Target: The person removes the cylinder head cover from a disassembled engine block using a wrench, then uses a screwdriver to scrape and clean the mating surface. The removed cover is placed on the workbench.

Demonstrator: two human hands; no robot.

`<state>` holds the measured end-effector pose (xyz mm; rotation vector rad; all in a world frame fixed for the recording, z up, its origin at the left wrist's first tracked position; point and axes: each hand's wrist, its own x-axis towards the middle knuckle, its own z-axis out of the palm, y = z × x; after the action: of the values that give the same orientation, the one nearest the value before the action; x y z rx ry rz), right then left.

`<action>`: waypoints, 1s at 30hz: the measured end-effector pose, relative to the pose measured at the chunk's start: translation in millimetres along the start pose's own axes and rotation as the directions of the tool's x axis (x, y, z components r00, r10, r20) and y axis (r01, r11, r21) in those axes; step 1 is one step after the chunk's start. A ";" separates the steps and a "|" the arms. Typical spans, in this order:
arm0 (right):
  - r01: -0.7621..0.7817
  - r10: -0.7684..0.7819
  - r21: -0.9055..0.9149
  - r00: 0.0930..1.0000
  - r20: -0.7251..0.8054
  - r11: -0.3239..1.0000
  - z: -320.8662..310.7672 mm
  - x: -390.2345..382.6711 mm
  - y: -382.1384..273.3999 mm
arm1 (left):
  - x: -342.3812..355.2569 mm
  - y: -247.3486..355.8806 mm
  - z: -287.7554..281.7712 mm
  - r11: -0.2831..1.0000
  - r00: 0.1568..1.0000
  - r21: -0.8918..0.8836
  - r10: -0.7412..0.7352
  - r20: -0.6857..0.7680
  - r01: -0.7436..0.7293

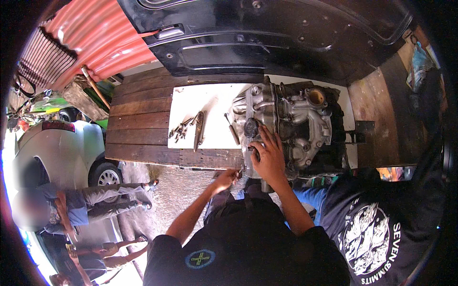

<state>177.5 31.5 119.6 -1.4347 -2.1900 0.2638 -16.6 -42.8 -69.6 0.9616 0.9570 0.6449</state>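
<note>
A grey metal engine [305, 121] lies on a white sheet on the wooden bench in front of me. My right hand [269, 159] rests on its left part, fingers stretched over the metal just below a round black cap [251, 127]. Lower and to the left, my left hand [226, 180] is at the engine's near left corner, its fingers pinched together. Whatever is between those fingertips is too small to make out. Left of the engine, a thin dark rod-like tool [232, 129] lies on the white sheet [214, 102].
Several bolts [180, 129] and a long flat metal piece [198, 131] lie on the sheet's left side. A black vehicle panel [229, 38] rises behind the plank bench [136, 119]. Someone in a black shirt [381, 229] is close on my right; others stand left by a silver car [62, 143].
</note>
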 end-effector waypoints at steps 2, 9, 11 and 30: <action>-0.005 0.005 0.007 1.000 0.021 1.000 -3.2 1.3 0.1 | -20.0 29.0 25.6 0.959 0.967 -0.167 -0.244 -0.066 0.231; 0.055 -0.055 0.021 0.998 0.010 0.998 -1.3 0.9 6.8 | -50.1 78.5 47.7 0.868 0.886 0.479 0.113 -0.449 0.132; 0.074 -0.074 0.015 0.997 0.002 0.997 -0.2 -0.7 8.3 | -54.9 86.0 43.4 0.849 0.880 0.515 0.151 -0.451 0.119; 0.156 -0.156 0.019 0.987 0.046 0.988 -2.7 -0.4 11.8 | 5.5 157.0 -2.6 -0.009 0.744 0.958 0.628 0.229 -0.287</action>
<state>188.4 35.9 116.9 -1.2521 -2.3187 0.2608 -24.0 32.8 68.0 2.5964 1.3166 0.6925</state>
